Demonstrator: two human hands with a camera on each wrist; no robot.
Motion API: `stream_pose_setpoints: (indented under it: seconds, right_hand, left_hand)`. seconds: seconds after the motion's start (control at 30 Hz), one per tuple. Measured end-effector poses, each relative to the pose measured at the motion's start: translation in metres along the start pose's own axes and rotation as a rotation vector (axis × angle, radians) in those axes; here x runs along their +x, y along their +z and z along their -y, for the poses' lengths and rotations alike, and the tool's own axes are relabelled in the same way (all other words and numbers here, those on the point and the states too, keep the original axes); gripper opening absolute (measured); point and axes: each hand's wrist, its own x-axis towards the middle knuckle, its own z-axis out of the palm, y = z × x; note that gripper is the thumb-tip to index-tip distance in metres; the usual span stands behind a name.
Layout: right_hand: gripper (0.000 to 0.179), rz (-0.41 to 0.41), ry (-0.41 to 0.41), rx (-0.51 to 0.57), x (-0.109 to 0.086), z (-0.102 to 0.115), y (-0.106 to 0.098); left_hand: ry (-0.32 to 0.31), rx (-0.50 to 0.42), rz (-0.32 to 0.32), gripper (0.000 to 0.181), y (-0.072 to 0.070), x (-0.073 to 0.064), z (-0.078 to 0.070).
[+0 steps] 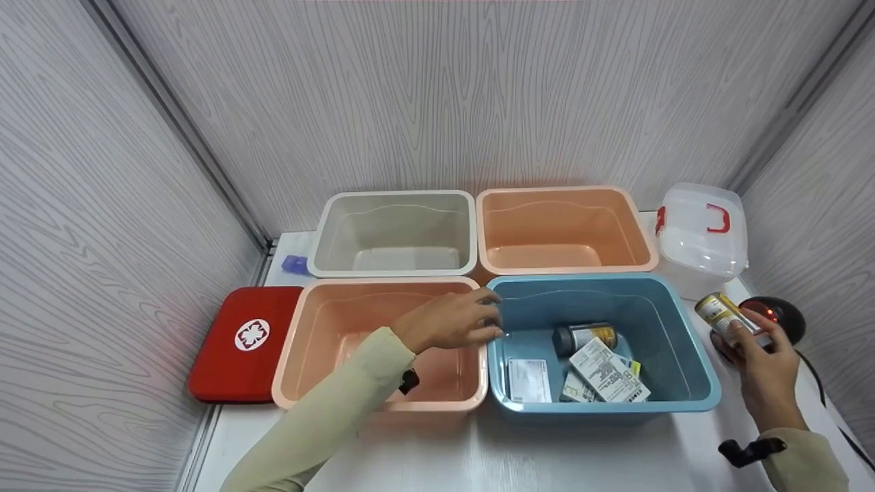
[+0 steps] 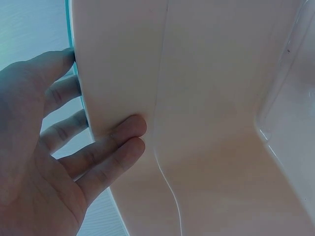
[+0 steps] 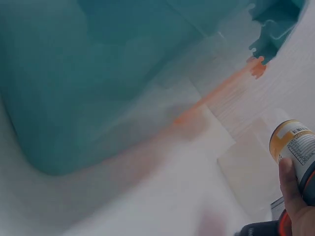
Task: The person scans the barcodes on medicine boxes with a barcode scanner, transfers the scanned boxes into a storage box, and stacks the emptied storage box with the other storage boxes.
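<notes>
My right hand grips a small cylindrical bottle with a yellow and white label, in front of a black scanner with a red light. In the right wrist view, the bottle shows printed text, a barcode and a dark end by the fingers. Over the front pink basin, my left hand has loosely bent fingers near the rim beside the blue basin; it holds nothing. Inside the blue basin lie a similar dark-capped bottle, a white printed box and a flat white box.
Behind stand a grey basin and another pink basin. A clear lidded box is at back right. The red first-aid case touches the left side, with a purple object behind. A cable trails right.
</notes>
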Motion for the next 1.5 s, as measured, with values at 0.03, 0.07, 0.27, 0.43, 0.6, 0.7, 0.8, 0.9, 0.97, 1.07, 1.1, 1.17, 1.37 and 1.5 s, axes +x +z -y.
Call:
stream_pose_setpoints:
  seconds: [0.03,0.07,0.27,0.43,0.6,0.7,0.8,0.9,0.97,1.07,1.1,1.17,1.37,1.5]
  right_hand:
    - [0.068,-0.011,0.024,0.016,0.0,-0.002,-0.001]
    - [0.067,-0.025,0.052,0.04,-0.001,-0.004,-0.002]
    - [0.057,-0.112,0.133,0.189,-0.003,-0.014,-0.005]
    - [0.061,-0.146,0.146,0.253,-0.003,-0.018,-0.005]
    - [0.057,-0.178,0.165,0.31,-0.003,-0.02,-0.006]
    - [0.057,-0.191,0.183,0.327,-0.003,-0.022,-0.006]
    - [0.062,-0.201,0.194,0.338,-0.003,-0.024,-0.006]
    - [0.065,-0.213,0.187,0.336,-0.004,-0.026,-0.006]
    - [0.065,-0.22,0.174,0.326,-0.005,-0.027,-0.004]
    - [0.063,-0.227,0.132,0.247,-0.006,-0.029,0.0]
    - [0.062,-0.225,0.117,0.223,-0.006,-0.03,0.001]
    - [0.063,-0.216,0.085,0.165,-0.006,-0.031,0.003]
    - [0.061,-0.182,0.007,0.102,-0.006,-0.032,0.006]
    - [0.058,-0.191,0.012,0.144,-0.005,-0.03,0.005]
  left_hand:
    - [-0.002,0.001,-0.001,0.035,0.0,0.0,0.0]
    - [-0.003,-0.001,0.0,0.035,0.0,0.0,0.0]
    - [-0.012,-0.017,0.015,0.036,0.0,-0.001,0.0]
    - [-0.012,-0.023,0.004,0.035,0.001,-0.002,0.0]
    - [-0.001,-0.03,-0.01,0.035,0.002,-0.002,0.002]
    - [0.002,-0.028,-0.015,0.035,0.002,-0.002,0.002]
    - [0.003,-0.026,-0.016,0.034,0.003,-0.001,0.002]
    - [0.003,-0.023,-0.011,0.035,0.003,0.0,0.003]
    - [-0.005,-0.025,-0.001,0.036,0.003,0.0,0.002]
    - [-0.022,-0.03,0.009,0.035,0.002,0.0,0.002]
    - [-0.024,-0.03,0.009,0.035,0.002,0.0,0.002]
    - [-0.025,-0.024,0.008,0.035,0.002,0.0,0.002]
    - [-0.018,-0.01,0.001,0.034,0.0,0.0,0.001]
    - [-0.012,-0.023,0.0,0.035,0.0,0.001,0.001]
